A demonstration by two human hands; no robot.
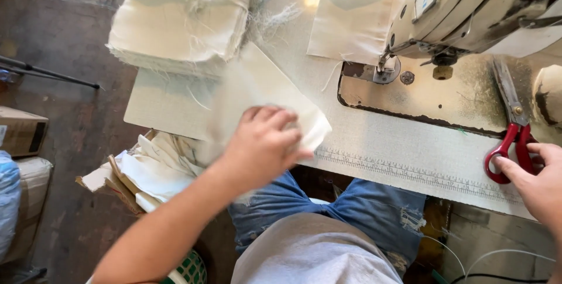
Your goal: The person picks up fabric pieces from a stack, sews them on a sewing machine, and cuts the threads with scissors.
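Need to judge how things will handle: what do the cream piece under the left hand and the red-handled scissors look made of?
The cream rectangular piece under the left hand looks like woven cotton-type cloth, matte; the stacked pieces beside it show frayed threads. The red-handled scissors by the right hand seem dull grey steel blades with glossy, probably plastic, loops.
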